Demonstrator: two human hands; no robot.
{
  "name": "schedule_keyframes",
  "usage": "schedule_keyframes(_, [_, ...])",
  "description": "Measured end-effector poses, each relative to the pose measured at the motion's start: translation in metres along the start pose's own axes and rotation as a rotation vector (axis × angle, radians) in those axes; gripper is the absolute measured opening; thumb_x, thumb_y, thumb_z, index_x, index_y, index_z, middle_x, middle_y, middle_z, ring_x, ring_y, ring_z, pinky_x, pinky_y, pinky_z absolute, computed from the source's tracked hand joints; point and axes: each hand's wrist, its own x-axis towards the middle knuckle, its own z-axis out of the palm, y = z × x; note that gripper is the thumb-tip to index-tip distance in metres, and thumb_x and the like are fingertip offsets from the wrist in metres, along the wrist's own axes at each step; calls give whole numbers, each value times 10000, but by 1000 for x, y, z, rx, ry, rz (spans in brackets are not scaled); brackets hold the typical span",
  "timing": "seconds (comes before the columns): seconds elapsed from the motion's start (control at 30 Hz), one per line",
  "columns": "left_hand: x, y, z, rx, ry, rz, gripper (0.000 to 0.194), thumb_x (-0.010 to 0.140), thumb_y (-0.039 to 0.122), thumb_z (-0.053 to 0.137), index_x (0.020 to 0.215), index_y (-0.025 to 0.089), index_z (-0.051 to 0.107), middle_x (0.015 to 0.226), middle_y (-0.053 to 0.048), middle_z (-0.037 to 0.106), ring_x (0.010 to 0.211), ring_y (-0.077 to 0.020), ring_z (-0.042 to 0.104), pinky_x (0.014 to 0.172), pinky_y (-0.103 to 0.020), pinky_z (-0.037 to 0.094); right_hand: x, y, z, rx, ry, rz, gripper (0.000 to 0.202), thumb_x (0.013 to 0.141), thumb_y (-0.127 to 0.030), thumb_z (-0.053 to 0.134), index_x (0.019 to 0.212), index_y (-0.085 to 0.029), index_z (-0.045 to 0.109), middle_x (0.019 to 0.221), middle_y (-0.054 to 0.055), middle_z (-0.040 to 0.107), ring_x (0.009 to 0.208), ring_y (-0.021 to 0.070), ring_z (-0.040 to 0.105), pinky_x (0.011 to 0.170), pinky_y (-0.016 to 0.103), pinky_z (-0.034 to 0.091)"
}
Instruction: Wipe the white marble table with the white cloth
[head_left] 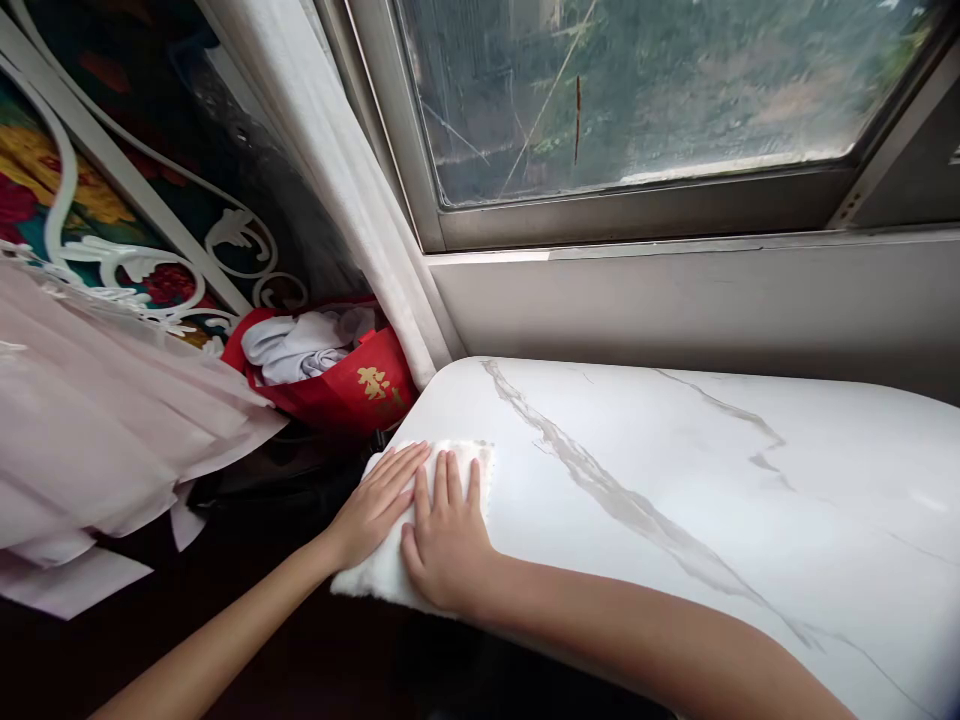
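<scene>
A white cloth [476, 452] lies flattened on the left end of the white marble-patterned table [600, 430], its near-left corner hanging past the edge. My left hand [381, 505] rests on the cloth's left part with the fingers stretched out. Beside it, my right hand [448, 545] presses flat on the cloth's middle, fingers spread and pointing away from me. Both palms are turned down, and neither hand grips the cloth.
A red bag [337, 385] with white fabric inside stands left of the table. Pale pink pleated fabric [112, 420] hangs farther left by a white metal frame [142, 170]. A white curtain [322, 150] and a window [637, 100] are behind.
</scene>
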Motion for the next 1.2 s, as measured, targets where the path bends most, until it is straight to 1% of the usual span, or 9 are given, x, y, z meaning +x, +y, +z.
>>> schedule_keyframes(0.13, [-15,7,-1,-19,9,-31,499,958,329,245,1453,270,283,1490,-3,334,1374,-189,293,1149,-433,213,-7,-3,-10,151,-97,-30,666,919,-367,350,1447,18,220,1505,245,144,1403,337,16,1105,601,95])
schedule_keyframes(0.27, [8,-2,4,-47,13,-41,500,955,347,230,1427,229,342,1475,-24,369,1365,-187,314,1152,-431,204,17,6,-12,190,-142,90,670,924,-376,311,1441,41,217,1498,266,152,1398,364,42,1094,612,71])
schedule_keyframes(0.4, [59,-20,11,-67,33,-62,511,948,339,198,1395,181,386,1460,-58,396,1362,-170,314,1149,-413,204,51,34,-6,84,-34,164,617,925,-322,275,1436,23,256,1498,239,215,1405,332,110,1101,581,63])
schedule_keyframes(0.5, [109,-32,18,-51,23,-42,505,938,324,205,1380,176,400,1459,-65,398,1360,-160,314,1146,-404,198,78,68,-3,-26,89,171,596,927,-301,274,1432,14,277,1484,232,270,1395,318,176,1102,559,75])
schedule_keyframes(0.6, [162,-39,25,-38,30,-33,500,930,307,220,1367,157,411,1450,-79,411,1354,-158,324,1144,-389,186,104,107,-5,-92,122,210,587,921,-290,283,1427,8,293,1474,226,302,1383,308,219,1098,546,95])
schedule_keyframes(0.73, [222,-37,36,-30,55,-28,480,929,288,237,1343,149,435,1433,-74,436,1337,-159,348,1140,-374,182,130,155,-16,-137,104,269,575,917,-281,277,1434,-29,298,1490,187,295,1386,268,220,1107,509,97])
schedule_keyframes(0.87, [263,-23,47,-12,61,-26,468,917,260,271,1341,154,439,1434,-66,436,1337,-167,347,1137,-381,186,134,191,-28,-166,100,333,573,918,-281,271,1439,-43,291,1499,162,290,1385,245,220,1115,478,96])
schedule_keyframes(1.03, [274,0,53,-7,71,7,470,916,246,271,1348,152,431,1436,-64,432,1336,-166,349,1141,-384,178,120,207,-38,-204,109,362,573,925,-290,258,1439,-38,291,1500,164,286,1387,243,212,1116,470,100])
schedule_keyframes(1.2, [248,26,53,11,50,-10,486,925,249,254,1368,117,403,1468,-80,382,1369,-161,290,1151,-380,154,90,196,-43,-224,92,338,573,930,-291,263,1442,-32,284,1503,178,270,1393,258,204,1117,476,98])
